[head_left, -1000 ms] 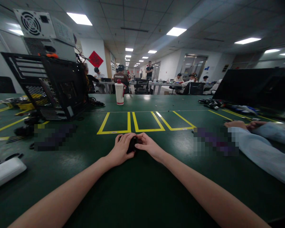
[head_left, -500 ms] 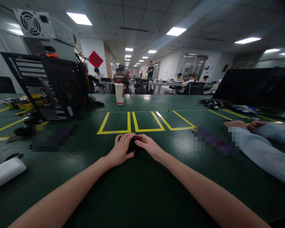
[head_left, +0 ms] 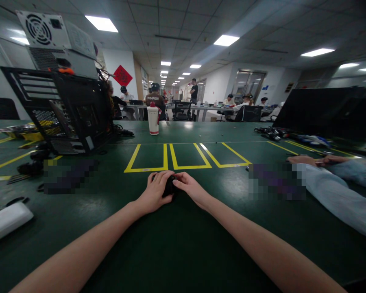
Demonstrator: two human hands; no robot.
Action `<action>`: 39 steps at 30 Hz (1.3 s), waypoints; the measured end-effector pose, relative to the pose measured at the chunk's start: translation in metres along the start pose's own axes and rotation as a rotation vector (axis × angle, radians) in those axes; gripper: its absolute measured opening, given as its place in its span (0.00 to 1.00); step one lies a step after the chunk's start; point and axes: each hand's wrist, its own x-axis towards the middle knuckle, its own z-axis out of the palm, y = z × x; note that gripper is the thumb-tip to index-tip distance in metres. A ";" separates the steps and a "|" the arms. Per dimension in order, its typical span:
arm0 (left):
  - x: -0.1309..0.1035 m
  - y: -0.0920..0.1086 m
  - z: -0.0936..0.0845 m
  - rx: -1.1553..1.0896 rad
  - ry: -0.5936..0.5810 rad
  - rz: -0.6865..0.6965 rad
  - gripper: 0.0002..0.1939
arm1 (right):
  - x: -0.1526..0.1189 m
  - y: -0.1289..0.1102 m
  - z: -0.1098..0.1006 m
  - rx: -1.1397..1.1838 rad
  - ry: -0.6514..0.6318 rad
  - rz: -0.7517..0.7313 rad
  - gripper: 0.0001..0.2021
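Observation:
Both my hands meet at the middle of the green table, around a small, dark, rounded black object shaped like a computer mouse (head_left: 170, 186). My left hand (head_left: 156, 190) wraps over its left side, fingers curved across the top and thumb along the near edge. From the right, my right hand (head_left: 191, 188) grips it, with thumb and fingertips at its far right side. Much of the object is hidden under my fingers. Just beyond the hands, yellow tape outlines (head_left: 150, 169) mark the tabletop.
A black computer case (head_left: 76, 110) with power supplies (head_left: 45, 32) on top stands left. A white bottle (head_left: 153, 120) is ahead. Dark monitors (head_left: 320, 110) and cables (head_left: 271, 132) sit right, near another person's sleeved arms (head_left: 332, 191). A white object (head_left: 10, 221) lies near left.
My hands hold almost the same pose around the black object. Far back, the standing person has raised an arm towards the head.

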 end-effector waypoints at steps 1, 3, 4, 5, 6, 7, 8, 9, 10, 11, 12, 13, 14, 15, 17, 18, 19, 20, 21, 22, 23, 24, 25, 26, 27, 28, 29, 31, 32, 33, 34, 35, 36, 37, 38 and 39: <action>0.000 0.000 0.000 0.002 0.001 0.003 0.32 | 0.001 0.000 0.000 0.010 -0.001 0.008 0.14; 0.000 -0.001 0.001 0.006 0.006 0.006 0.32 | 0.001 -0.001 -0.001 0.025 -0.018 0.002 0.14; 0.000 -0.001 0.001 0.007 0.007 0.006 0.32 | 0.000 -0.002 -0.001 0.031 -0.037 -0.008 0.15; 0.000 -0.001 0.001 0.008 0.006 0.004 0.32 | -0.001 -0.003 -0.002 0.037 -0.057 -0.018 0.16; 0.000 -0.001 0.001 0.007 0.005 0.002 0.32 | -0.002 -0.003 -0.002 0.042 -0.075 -0.024 0.17; 0.000 0.000 0.000 0.006 0.002 -0.001 0.32 | -0.003 -0.004 -0.003 0.045 -0.089 -0.025 0.18; 0.000 0.000 0.000 0.005 0.000 -0.003 0.32 | -0.004 -0.005 -0.003 0.044 -0.099 -0.022 0.19; 0.000 0.000 -0.001 0.003 -0.001 -0.005 0.32 | -0.005 -0.005 -0.003 0.038 -0.104 -0.018 0.20; 0.000 0.001 -0.001 0.002 -0.003 -0.005 0.32 | -0.006 -0.005 -0.002 0.026 -0.102 -0.015 0.19; 0.000 0.001 -0.001 0.000 -0.003 -0.004 0.32 | -0.006 -0.005 -0.002 0.013 -0.091 -0.017 0.18; 0.000 0.001 -0.001 0.001 -0.002 -0.002 0.32 | -0.006 -0.005 -0.001 0.000 -0.072 -0.024 0.16; 0.000 0.001 0.000 0.003 0.001 -0.001 0.32 | -0.005 -0.004 -0.001 -0.012 -0.049 -0.033 0.14; 0.001 0.001 0.000 0.006 0.008 0.000 0.32 | -0.004 -0.004 0.000 -0.019 -0.026 -0.039 0.12; 0.001 0.000 0.001 0.010 0.013 0.002 0.32 | -0.003 -0.003 0.001 -0.020 -0.008 -0.041 0.10; 0.001 0.000 0.002 0.012 0.018 0.007 0.32 | -0.001 -0.002 0.002 -0.009 0.010 -0.026 0.10; 0.001 -0.001 0.002 0.011 0.018 0.009 0.32 | 0.000 -0.002 0.002 0.000 0.012 -0.011 0.11; 0.001 -0.001 0.002 0.009 0.015 0.010 0.32 | 0.001 -0.002 0.002 0.009 0.014 0.004 0.12; 0.001 -0.001 0.002 0.007 0.012 0.009 0.32 | 0.001 -0.002 0.002 0.017 0.013 0.012 0.12; 0.000 -0.001 0.002 0.007 0.008 0.006 0.32 | 0.001 -0.002 0.002 0.023 0.008 0.014 0.13; 0.000 -0.001 0.002 0.008 0.007 0.002 0.33 | 0.000 -0.003 0.001 0.027 -0.002 0.010 0.13; 0.000 -0.001 0.002 0.009 0.006 -0.001 0.32 | 0.000 -0.003 0.001 0.032 -0.018 -0.002 0.14; 0.000 -0.001 0.001 0.009 0.006 -0.003 0.32 | -0.001 -0.004 0.000 0.039 -0.039 -0.015 0.14; 0.000 -0.001 0.001 0.008 0.007 -0.003 0.32 | -0.002 -0.005 0.000 0.045 -0.059 -0.027 0.15; 0.000 -0.001 0.001 0.006 0.008 -0.002 0.32 | -0.003 -0.005 -0.001 0.050 -0.078 -0.033 0.17; 0.000 -0.001 0.001 0.004 0.008 -0.001 0.32 | -0.004 -0.006 -0.001 0.049 -0.094 -0.033 0.18; 0.000 -0.001 0.001 0.003 0.008 0.000 0.32 | -0.005 -0.006 -0.001 0.042 -0.100 -0.032 0.18; 0.001 -0.001 0.001 0.003 0.009 0.000 0.32 | -0.006 -0.006 -0.001 0.026 -0.093 -0.032 0.18; 0.001 0.000 0.000 0.003 0.005 -0.001 0.32 | -0.007 -0.006 -0.001 -0.017 -0.059 -0.041 0.14; 0.001 0.001 -0.001 0.003 0.000 -0.001 0.32 | -0.007 -0.005 0.000 -0.037 -0.042 -0.047 0.12; 0.001 0.001 -0.002 0.001 -0.008 -0.003 0.32 | -0.006 -0.005 0.000 -0.051 -0.029 -0.050 0.11; 0.001 0.002 -0.002 -0.002 -0.018 -0.004 0.32 | -0.006 -0.004 0.000 -0.057 -0.024 -0.048 0.11; 0.001 0.002 -0.003 -0.005 -0.024 -0.007 0.32 | -0.005 -0.004 0.000 -0.055 -0.025 -0.040 0.11; 0.000 0.002 -0.003 -0.008 -0.027 -0.008 0.32 | -0.004 -0.004 0.000 -0.046 -0.026 -0.027 0.11; 0.000 0.002 -0.003 -0.011 -0.025 -0.010 0.32 | -0.004 -0.005 0.000 -0.032 -0.024 -0.013 0.12; 0.000 0.002 -0.003 -0.012 -0.024 -0.010 0.32 | -0.003 -0.005 0.000 -0.019 -0.024 0.002 0.13; 0.000 0.002 -0.003 -0.011 -0.016 -0.010 0.32 | -0.003 -0.005 0.000 -0.006 -0.028 0.016 0.14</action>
